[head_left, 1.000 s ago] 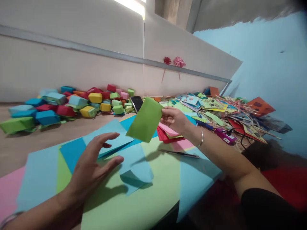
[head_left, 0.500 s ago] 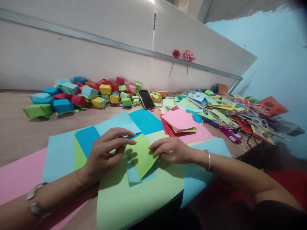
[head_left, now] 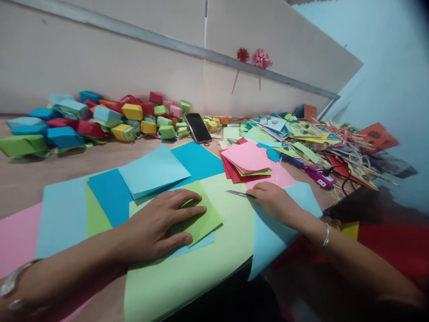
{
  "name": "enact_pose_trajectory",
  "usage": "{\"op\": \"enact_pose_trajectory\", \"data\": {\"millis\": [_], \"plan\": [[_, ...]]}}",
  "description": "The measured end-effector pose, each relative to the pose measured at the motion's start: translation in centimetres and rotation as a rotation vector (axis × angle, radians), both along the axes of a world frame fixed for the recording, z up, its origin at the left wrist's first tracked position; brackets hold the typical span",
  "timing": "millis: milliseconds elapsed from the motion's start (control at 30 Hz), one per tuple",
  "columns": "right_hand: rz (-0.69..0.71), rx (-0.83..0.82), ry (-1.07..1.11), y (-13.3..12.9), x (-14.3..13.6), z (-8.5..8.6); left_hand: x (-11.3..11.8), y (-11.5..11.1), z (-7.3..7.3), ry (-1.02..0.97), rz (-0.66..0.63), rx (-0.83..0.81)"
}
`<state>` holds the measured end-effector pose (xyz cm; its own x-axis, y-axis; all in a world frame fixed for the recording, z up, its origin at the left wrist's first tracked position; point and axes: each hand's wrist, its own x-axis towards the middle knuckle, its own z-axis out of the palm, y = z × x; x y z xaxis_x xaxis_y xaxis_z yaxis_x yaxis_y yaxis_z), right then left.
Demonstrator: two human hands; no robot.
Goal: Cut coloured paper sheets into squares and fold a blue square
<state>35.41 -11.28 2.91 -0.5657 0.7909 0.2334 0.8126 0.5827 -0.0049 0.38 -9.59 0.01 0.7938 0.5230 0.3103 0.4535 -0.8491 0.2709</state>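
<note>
My left hand point(head_left: 167, 219) lies flat with fingers spread on a lime-green paper square point(head_left: 209, 219). Beneath that square, a light-blue paper point(head_left: 201, 244) sticks out at its lower edge, and both rest on a large pale-green sheet point(head_left: 231, 250). To the right, my right hand point(head_left: 271, 199) is closed on a slim tool with a pointed metal blade point(head_left: 237, 193). The blade points left over the pale-green sheet; the handle is hidden in my fingers. Just beyond it sits a stack of pink, green and red paper pieces point(head_left: 246, 158).
Folded paper boxes point(head_left: 67, 134) in several colours are heaped at the back left. A phone point(head_left: 197, 127) lies beside them. Sticks and decorated cards point(head_left: 301, 134) pile up at the back right, near a purple power socket point(head_left: 320, 177). Blue sheets point(head_left: 197, 158) spread behind my left hand.
My right hand has let go of the lime-green square, moved right and now holds the bladed tool. My left hand has come down flat on the square. The view has shifted slightly.
</note>
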Motion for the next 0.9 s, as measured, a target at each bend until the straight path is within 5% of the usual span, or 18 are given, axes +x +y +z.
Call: {"op": "enact_pose_trajectory", "data": {"millis": [300, 900], "plan": [[0.240, 0.123, 0.092, -0.8, -1.2, -0.1, 0.2, -0.6, 0.2, 0.006, 0.028, -0.030], [0.190, 0.017, 0.132, -1.4, -1.5, -0.3, 0.9, 0.5, 0.2, 0.114, 0.004, 0.008]]}}
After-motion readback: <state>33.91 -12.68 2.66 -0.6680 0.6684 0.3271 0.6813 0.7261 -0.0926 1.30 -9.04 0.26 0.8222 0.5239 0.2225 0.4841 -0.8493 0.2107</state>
